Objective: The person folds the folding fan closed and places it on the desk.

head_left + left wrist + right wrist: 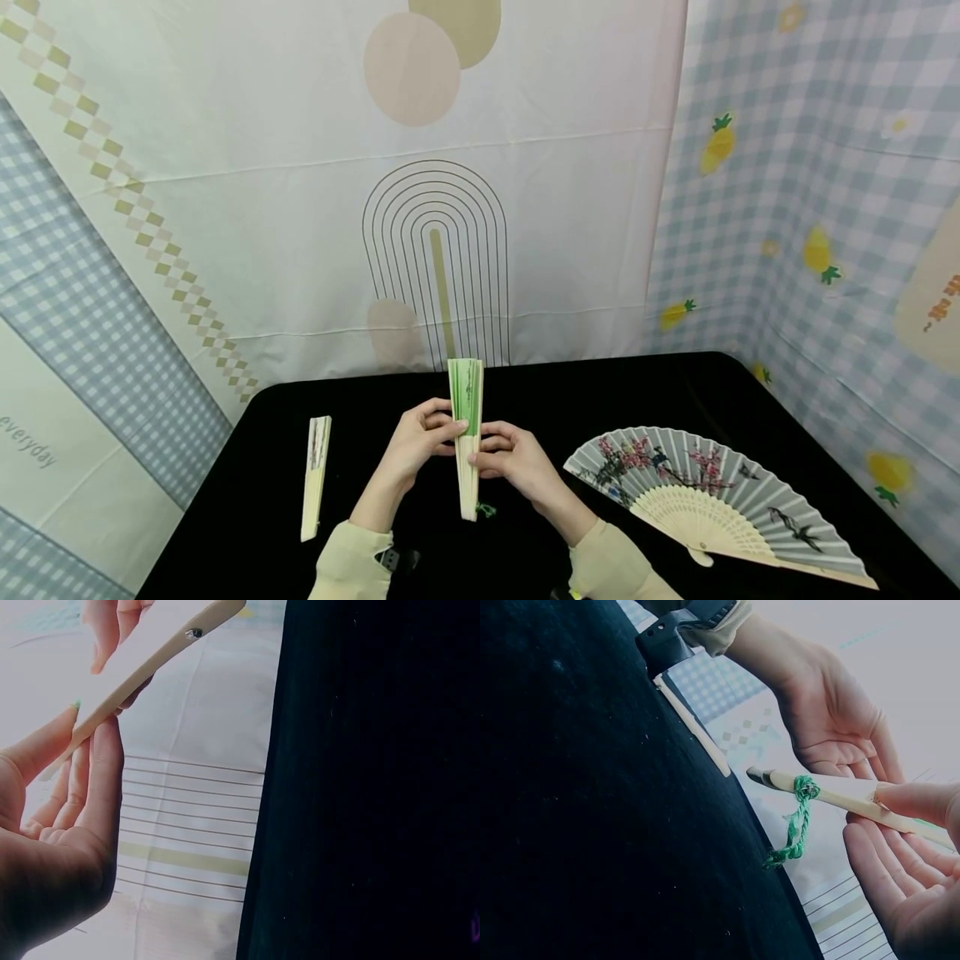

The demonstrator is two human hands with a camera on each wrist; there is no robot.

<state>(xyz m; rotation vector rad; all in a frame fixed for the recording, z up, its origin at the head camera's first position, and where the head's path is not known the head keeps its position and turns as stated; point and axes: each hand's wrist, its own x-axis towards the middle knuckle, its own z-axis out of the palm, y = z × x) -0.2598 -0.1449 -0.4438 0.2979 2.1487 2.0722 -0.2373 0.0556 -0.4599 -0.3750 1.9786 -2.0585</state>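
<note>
A green folding fan (pixel 467 475), nearly closed, stands upright between my two hands above the black table. My left hand (pixel 420 437) pinches its left side, the thumb across the front near the green paper. On the other side my right hand (pixel 519 468) pinches the pale ribs lower down. From the pivot end hangs a green cord (pixel 798 829), plain in the right wrist view. That view has my right hand (pixel 911 881) with its thumb on the fan (pixel 847 796) and fingers beneath. In the left wrist view glare washes out the fan's paper; its edge (pixel 150 667) shows.
A spread white fan (pixel 678 512) with pink blossoms and birds lies on the black table (pixel 525 550) at the right. A second folded fan (pixel 313 492) lies at the left. Printed cloth (pixel 300 208) hangs behind the table.
</note>
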